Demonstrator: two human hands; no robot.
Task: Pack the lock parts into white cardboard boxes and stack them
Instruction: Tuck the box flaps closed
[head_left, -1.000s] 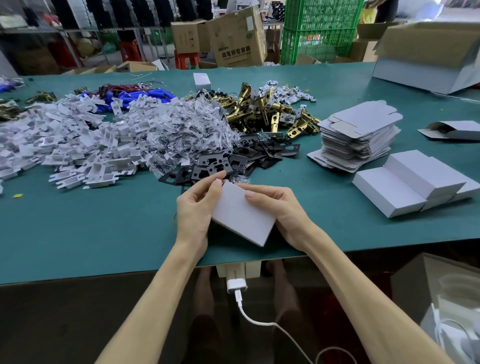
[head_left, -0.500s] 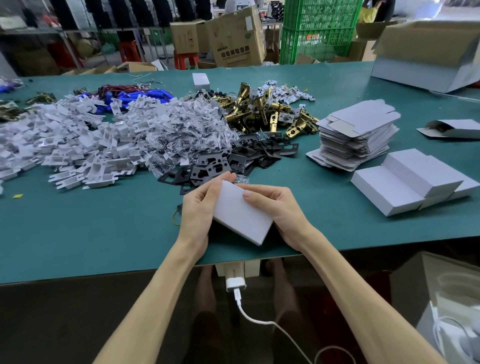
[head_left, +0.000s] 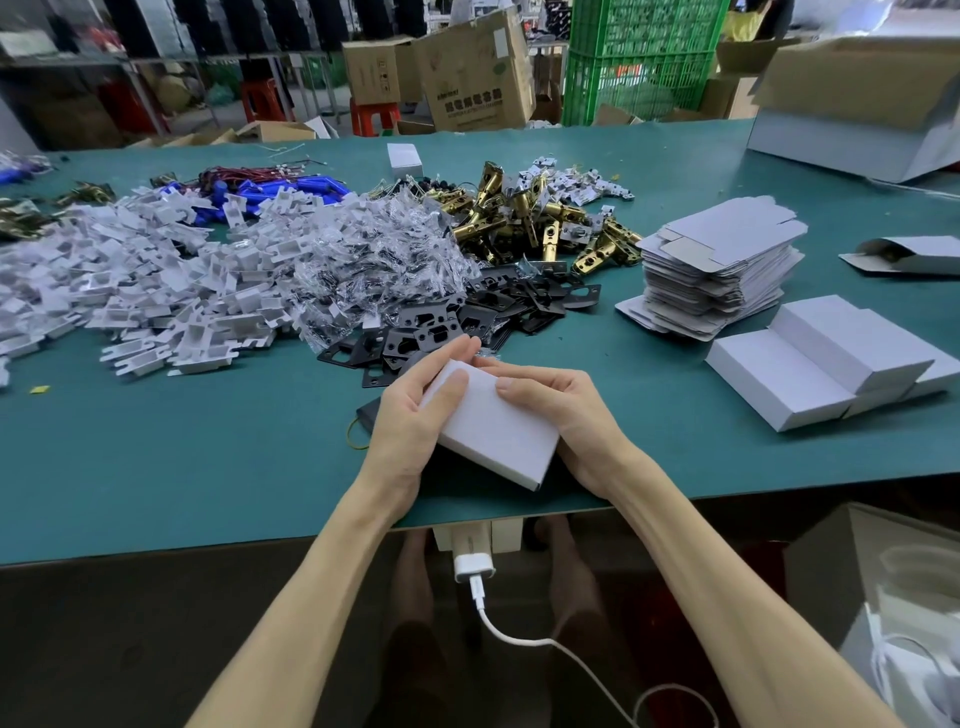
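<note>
Head view: white box (head_left: 493, 436) lies between left grip (head_left: 410, 415) and right grip (head_left: 569, 410).

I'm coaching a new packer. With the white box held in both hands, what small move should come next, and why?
Probably carry the white box right and set it on the stacked boxes. It looks closed, its top face flat, though the left hand covers its far end; the right hand grips its right side, and the stack lies to the right on the table.
</note>
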